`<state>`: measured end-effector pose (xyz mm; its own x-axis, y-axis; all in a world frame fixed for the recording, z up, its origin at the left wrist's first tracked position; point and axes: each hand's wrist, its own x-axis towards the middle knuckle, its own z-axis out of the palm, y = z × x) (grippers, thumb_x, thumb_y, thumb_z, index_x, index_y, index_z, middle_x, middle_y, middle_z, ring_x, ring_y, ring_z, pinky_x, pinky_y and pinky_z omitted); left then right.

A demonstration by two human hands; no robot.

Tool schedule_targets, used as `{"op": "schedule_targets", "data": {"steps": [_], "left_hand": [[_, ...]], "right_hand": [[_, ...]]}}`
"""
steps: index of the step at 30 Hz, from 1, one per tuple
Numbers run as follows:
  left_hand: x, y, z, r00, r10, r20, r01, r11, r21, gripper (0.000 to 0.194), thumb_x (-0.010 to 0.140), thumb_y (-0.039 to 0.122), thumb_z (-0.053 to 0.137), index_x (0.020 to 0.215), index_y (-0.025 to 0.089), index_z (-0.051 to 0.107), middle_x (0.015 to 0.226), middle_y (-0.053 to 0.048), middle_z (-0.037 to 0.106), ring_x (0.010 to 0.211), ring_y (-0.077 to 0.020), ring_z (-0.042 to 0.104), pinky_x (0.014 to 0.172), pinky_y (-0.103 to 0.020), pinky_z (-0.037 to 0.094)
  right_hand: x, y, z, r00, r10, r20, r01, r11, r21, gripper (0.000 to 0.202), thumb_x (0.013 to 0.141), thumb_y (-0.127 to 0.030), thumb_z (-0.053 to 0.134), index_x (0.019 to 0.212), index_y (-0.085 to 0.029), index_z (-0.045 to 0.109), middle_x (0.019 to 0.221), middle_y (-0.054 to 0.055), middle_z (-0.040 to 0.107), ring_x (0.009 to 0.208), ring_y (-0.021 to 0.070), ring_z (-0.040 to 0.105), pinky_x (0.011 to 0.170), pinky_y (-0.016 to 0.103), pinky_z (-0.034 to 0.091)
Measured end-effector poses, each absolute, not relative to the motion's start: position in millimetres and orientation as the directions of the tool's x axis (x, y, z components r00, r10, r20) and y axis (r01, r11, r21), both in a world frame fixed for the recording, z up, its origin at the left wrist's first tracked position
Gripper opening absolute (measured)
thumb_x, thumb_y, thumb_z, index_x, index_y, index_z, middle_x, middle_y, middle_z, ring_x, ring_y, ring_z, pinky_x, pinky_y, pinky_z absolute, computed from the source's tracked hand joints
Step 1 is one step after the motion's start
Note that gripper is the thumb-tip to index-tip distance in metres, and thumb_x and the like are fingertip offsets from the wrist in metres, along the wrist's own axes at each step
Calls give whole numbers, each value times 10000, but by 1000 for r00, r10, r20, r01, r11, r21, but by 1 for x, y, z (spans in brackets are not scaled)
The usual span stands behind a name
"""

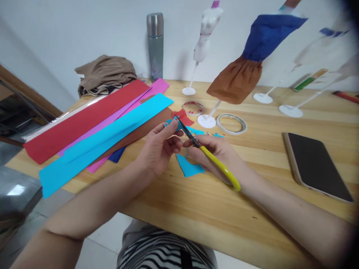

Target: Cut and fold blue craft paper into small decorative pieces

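Between its thumb and fingers, my left hand (159, 145) pinches a small piece of blue crepe paper (171, 124). My right hand (215, 153) grips yellow-handled scissors (217, 164), whose blades reach up to the blue piece. Whether the blades are parted is hard to see. A larger blue paper scrap (189, 167) lies on the table under my hands. Just beyond the blades rest a red paper scrap (185, 117) and several small blue snippets (217, 135).
Long folded crepe paper strips (112, 130) cover the left, with brown cloth (108, 73) and a flask (155, 48) behind. Tape rolls (232, 124) sit near a small dress form (238, 80) in blue and brown paper. More mini forms (206, 41) stand behind; a phone (316, 164) lies right.
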<state>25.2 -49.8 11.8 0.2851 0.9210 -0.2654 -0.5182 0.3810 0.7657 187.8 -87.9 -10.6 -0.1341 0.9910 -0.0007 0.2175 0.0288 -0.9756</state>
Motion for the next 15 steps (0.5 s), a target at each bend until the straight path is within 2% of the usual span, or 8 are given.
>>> {"op": "schedule_targets", "data": {"steps": [8, 15], "left_hand": [[28, -53, 18, 265, 919, -293, -526, 392, 755, 365, 790, 270, 966, 725, 183, 617, 681, 38, 653, 500, -57, 555, 472, -195, 384], [28, -53, 16, 264, 917, -298, -529, 396, 751, 354, 798, 301, 965, 733, 189, 636, 689, 28, 671, 502, -60, 567, 469, -202, 392]], "right_hand": [[183, -89, 3, -120, 992, -27, 194, -3, -981, 471, 730, -653, 850, 798, -218, 683, 647, -35, 535, 583, 128, 436, 525, 279, 360], [184, -90, -2, -144, 990, 5, 165, 29, -986, 435, 783, -617, 838, 825, -209, 692, 667, -37, 535, 588, 120, 428, 554, 285, 381]]}}
